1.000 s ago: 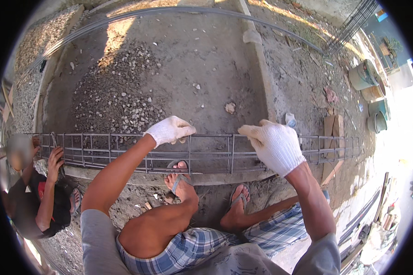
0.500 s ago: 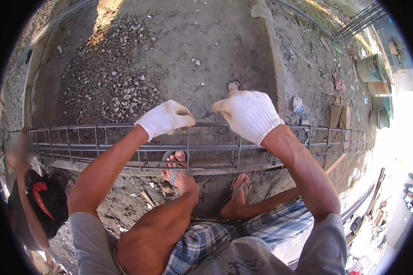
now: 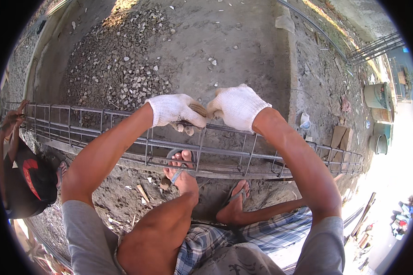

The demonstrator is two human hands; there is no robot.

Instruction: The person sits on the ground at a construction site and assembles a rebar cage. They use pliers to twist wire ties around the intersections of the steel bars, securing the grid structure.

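A long cage of steel reinforcing bars (image 3: 220, 150) lies crosswise before me, its long bars joined by square stirrups. My left hand (image 3: 176, 111), in a white knit glove, is closed at the upper bar beside a stirrup, its fingers curled under. Right beside it, my right hand (image 3: 239, 109), gloved the same way, is closed in a pinch just above that bar. Whatever lies between its fingertips is too small or hidden to make out. The two hands nearly touch at the thumbs.
At the left end, a co-worker's hand (image 3: 17, 114) is at the cage. Gravel (image 3: 119, 68) covers ground beyond it. My sandalled foot (image 3: 183, 172) is under the cage's near side. Buckets (image 3: 377, 96) and a cardboard piece (image 3: 340, 142) stand at right; more bars (image 3: 376, 48) lie farther back.
My hands have come together at the upper bar, the left moving right and the right slightly left. The cage now slants, its left end higher in view. The co-worker's hands are raised to it.
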